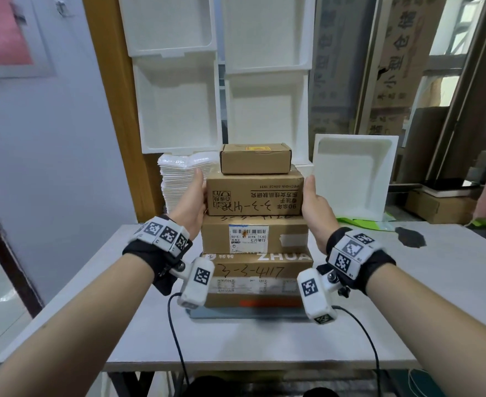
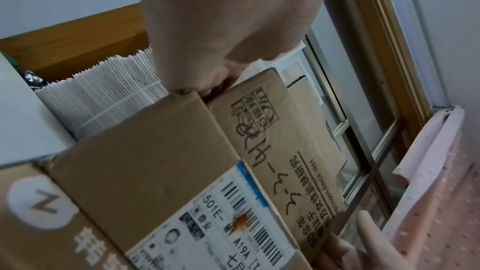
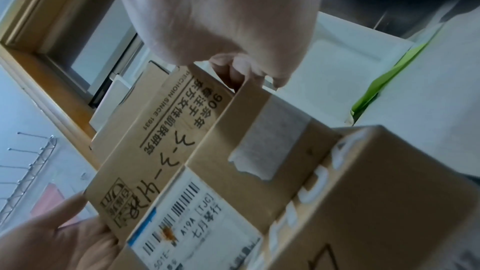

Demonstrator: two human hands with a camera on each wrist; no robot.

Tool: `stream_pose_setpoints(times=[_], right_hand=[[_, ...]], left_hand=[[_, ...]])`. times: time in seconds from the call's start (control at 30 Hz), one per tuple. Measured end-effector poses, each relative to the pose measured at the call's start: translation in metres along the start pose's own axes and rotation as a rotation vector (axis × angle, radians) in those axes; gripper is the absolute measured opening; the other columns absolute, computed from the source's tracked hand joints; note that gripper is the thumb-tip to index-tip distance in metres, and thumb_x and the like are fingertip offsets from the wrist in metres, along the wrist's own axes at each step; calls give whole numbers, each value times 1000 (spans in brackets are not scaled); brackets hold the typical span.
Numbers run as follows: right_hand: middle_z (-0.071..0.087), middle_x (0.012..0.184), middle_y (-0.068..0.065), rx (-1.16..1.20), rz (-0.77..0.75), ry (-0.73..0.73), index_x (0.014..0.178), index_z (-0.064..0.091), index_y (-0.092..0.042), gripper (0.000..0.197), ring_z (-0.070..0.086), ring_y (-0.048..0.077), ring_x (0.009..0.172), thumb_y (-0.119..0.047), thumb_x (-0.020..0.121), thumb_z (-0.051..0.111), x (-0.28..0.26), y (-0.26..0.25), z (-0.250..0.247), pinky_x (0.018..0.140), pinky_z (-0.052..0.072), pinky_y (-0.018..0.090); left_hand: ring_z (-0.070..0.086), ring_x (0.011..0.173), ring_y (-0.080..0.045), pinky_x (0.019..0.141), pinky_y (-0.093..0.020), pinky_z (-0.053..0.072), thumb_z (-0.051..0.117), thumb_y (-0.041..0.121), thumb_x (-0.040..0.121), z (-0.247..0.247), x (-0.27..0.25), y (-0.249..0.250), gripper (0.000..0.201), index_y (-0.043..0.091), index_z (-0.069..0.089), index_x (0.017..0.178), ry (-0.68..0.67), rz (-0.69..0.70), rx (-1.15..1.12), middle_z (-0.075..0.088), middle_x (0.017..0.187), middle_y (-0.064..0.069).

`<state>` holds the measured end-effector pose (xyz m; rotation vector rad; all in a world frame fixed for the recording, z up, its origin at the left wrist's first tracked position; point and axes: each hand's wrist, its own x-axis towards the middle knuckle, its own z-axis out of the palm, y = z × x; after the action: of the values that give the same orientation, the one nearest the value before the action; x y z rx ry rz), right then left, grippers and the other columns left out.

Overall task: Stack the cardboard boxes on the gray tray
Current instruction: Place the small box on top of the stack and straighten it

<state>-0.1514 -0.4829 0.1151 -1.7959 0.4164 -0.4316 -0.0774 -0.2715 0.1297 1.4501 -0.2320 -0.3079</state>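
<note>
Gray tray point(image 1: 247, 313) lies near the front middle of the pale bench point(image 1: 121, 325), with only its front edge showing under a stack of cardboard boxes. Lowest on it is the wide box point(image 1: 257, 277) printed with ZHUA and marked 3-3-417 by hand. On that sits the labelled box point(image 1: 254, 239), which carries a white barcode sticker and a strip of pale tape. Next up is the printed box point(image 1: 254, 193), with upside-down lettering and a handwritten number across its front. The left hand point(image 1: 191, 200) presses flat against this box's left end, thumb pointing up along the edge, and the right hand point(image 1: 316, 207) does the same at the right end; in the wrist views the fingers wrap behind its far corners, so each grip is closed on the printed box from its own side. On top rests the small box point(image 1: 255, 158), with a yellow sticker on its lid, touched by neither hand. Just behind the stack to the left stands a pile of white bags point(image 1: 178, 181). Farther back, white foam trays point(image 1: 178, 104) lean upright against the wall, and one foam tray point(image 1: 353, 176) stands to the right.
</note>
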Motion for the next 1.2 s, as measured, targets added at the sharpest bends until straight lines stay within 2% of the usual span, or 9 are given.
stream_pose_setpoints(times=[0.1,0.2,0.43,0.6,0.8,0.9,1.03,1.13,1.2], right_hand=[[54,141,13,30,-20,2,141,49,-7,87,46,29,132,-70,94,12,-5,7,2,113,31,41],[53,143,11,60,-34,48,143,48,-10,86,46,28,133,-71,93,13,-6,11,6,115,31,43],[55,141,10,81,-61,65,141,49,-12,81,48,28,132,-68,95,15,-8,13,6,114,33,43],[53,143,10,69,-65,50,144,47,-12,82,46,28,134,-69,95,14,-9,12,5,115,32,44],[54,142,7,92,-92,29,143,48,-15,78,46,26,133,-69,95,17,-11,15,4,115,32,42],[57,139,3,142,-90,18,139,52,-18,75,49,22,129,-68,95,17,-8,21,1,112,33,37],[61,120,0,252,0,12,134,55,-14,76,54,18,111,-67,96,17,-9,40,-3,102,37,31],[68,120,4,247,67,-5,125,63,-19,90,62,21,113,-82,83,16,-9,60,1,108,42,42],[72,114,7,237,81,-12,118,67,-20,86,65,23,110,-80,85,14,-11,67,3,106,45,44]], left_hand=[[59,105,-14,74,-27,46,11,66,95,0,1,-3,73,21,47,139,19,10,32,62,121,-3],[57,115,-16,81,-28,45,13,67,94,0,0,-5,72,23,48,139,40,17,72,63,123,-2],[62,93,-8,65,-24,46,11,65,95,3,-4,-2,68,26,49,137,35,40,85,66,106,2],[58,98,-10,68,-24,44,11,64,96,1,-5,-3,70,24,44,142,26,48,119,62,116,0],[53,117,-16,91,-28,43,13,66,94,-2,-6,-6,75,18,42,143,26,54,56,56,133,-5],[31,142,-19,116,-39,27,16,71,91,-11,-7,-13,84,14,21,153,40,49,-38,31,156,-5],[23,146,-20,120,-40,16,16,68,93,-20,-6,-38,83,11,14,154,111,11,-75,22,159,-6],[38,138,-20,115,-38,28,14,69,92,-24,-8,-59,83,11,34,148,108,-44,-81,44,148,-9],[52,125,-21,95,-35,46,13,68,93,-22,-11,-67,79,14,50,138,103,-66,-101,59,132,-10]])
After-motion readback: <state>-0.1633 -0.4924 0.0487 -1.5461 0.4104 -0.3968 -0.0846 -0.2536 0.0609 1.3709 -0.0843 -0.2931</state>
